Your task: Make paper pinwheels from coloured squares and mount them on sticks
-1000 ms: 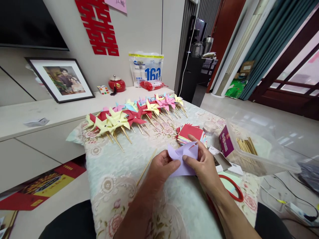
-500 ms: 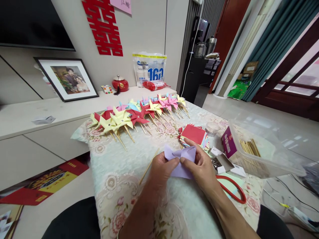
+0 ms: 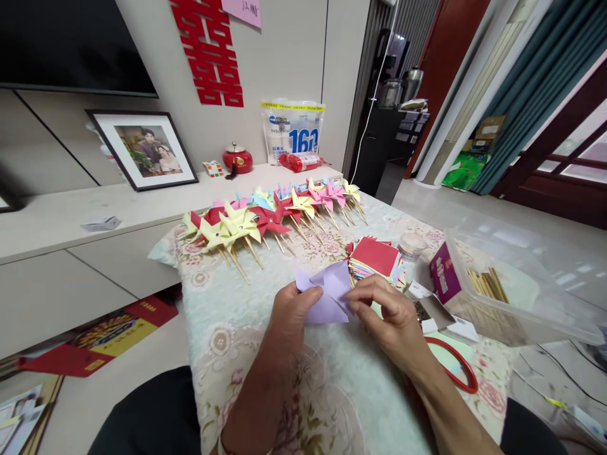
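Note:
Both my hands hold a lilac paper pinwheel blade (image 3: 327, 292) just above the lace-covered table (image 3: 227, 328). My left hand (image 3: 290, 316) pinches its left side with thumb on top. My right hand (image 3: 391, 319) grips the folded centre from the right with closed fingers. Right behind the paper lies a stack of coloured paper squares (image 3: 377, 259) with a red sheet on top. A row of finished paper pinwheels (image 3: 265, 218) on wooden sticks lies across the far part of the table.
A clear plastic box (image 3: 512, 284) with wooden sticks and a purple carton stands at the right. A small round container (image 3: 411, 245), a small open box of pins (image 3: 427, 313) and a red ring (image 3: 455, 366) lie near my right hand. A low cabinet (image 3: 71, 253) runs along the left.
The camera has swung left, shifting the scene rightward. My hands have turned the lilac paper and folded its flaps toward the centre; my right fingers now curl over its middle.

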Available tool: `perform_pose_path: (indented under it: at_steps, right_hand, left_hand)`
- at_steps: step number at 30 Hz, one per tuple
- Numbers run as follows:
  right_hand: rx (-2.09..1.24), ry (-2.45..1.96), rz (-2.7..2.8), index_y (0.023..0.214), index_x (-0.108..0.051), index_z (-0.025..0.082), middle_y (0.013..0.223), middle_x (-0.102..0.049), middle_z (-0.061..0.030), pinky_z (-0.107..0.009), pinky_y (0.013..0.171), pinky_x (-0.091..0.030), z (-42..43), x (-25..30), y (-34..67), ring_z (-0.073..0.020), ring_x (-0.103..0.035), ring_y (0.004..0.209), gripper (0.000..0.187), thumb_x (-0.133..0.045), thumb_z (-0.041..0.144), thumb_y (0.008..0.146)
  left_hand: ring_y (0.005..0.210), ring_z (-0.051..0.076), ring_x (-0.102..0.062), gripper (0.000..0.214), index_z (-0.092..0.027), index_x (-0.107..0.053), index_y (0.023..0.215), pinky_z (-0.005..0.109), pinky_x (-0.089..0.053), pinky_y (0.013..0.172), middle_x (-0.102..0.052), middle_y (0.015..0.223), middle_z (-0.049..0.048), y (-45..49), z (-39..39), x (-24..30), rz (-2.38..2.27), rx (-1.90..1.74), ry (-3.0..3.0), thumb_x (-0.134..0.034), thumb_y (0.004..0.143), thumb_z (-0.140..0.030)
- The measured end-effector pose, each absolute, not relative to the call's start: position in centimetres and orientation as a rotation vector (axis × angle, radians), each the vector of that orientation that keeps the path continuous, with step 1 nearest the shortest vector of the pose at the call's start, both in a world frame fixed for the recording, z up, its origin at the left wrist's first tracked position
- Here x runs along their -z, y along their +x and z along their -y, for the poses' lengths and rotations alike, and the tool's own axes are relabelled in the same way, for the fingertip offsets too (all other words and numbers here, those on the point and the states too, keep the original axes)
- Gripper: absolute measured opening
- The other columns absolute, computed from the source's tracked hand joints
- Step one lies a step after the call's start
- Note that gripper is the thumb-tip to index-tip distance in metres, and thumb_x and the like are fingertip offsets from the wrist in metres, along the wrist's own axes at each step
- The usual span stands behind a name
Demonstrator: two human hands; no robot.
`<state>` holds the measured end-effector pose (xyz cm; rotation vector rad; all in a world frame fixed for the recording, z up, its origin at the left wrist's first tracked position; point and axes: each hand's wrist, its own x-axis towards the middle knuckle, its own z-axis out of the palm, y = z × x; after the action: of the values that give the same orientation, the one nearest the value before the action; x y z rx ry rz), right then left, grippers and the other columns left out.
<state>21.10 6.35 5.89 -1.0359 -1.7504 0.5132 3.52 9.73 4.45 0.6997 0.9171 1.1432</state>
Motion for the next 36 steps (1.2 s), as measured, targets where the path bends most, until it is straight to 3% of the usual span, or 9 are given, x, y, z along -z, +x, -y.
perform_pose_path:
  at_steps: [10, 18, 26, 36]
  right_hand:
    - [-0.549, -0.982, 1.917, 0.098, -0.074, 0.023, 0.088, -0.065, -0.0042, -0.029, 0.076, -0.050, -6.4, -5.8, 20.8, -0.0168, -0.063, 0.086, 0.022, -0.061, 0.008, 0.092]
    - [-0.640, -1.162, 1.909, 0.080, -0.065, 0.019, 0.078, -0.060, -0.0015, -0.029, 0.068, -0.042, -6.2, -6.2, 20.7, -0.0155, -0.056, 0.074, 0.012, -0.061, 0.012, 0.089]
    - [-0.751, -1.354, 1.766, 0.070, -0.056, 0.020, 0.070, -0.053, 0.0016, -0.026, 0.060, -0.035, -6.2, -6.4, 20.3, -0.0139, -0.049, 0.065, 0.015, -0.057, 0.020, 0.085]
    - [-0.869, -1.435, 1.592, 0.067, -0.054, 0.020, 0.066, -0.051, 0.0025, -0.026, 0.057, -0.033, -6.4, -5.7, 20.1, -0.0140, -0.045, 0.062, 0.014, -0.057, 0.026, 0.079]
  left_hand:
    - [0.058, 0.014, -0.055, 0.029, -0.009, -0.074, 0.090, 0.025, -0.044, 0.058, -0.068, 0.067, 0.0011, 4.1, -9.2, -5.3, -1.011, -1.168, 0.766, -0.075, 0.065, -0.023]
    - [0.055, 0.010, -0.047, 0.014, -0.012, -0.067, 0.069, 0.021, -0.039, 0.052, -0.060, 0.059, -0.0027, 4.8, -9.4, -5.7, -1.051, -1.101, 0.823, -0.072, 0.059, -0.021]
    - [0.053, 0.009, -0.045, 0.015, -0.012, -0.068, 0.069, 0.020, -0.038, 0.051, -0.059, 0.058, -0.0038, 5.3, -9.3, -5.4, -1.034, -1.052, 0.855, -0.070, 0.057, -0.020]
    - [0.060, 0.014, -0.056, 0.024, -0.012, -0.073, 0.074, 0.024, -0.044, 0.057, -0.068, 0.065, 0.0008, 5.6, -9.6, -4.9, -1.008, -1.036, 0.825, -0.071, 0.052, -0.021]
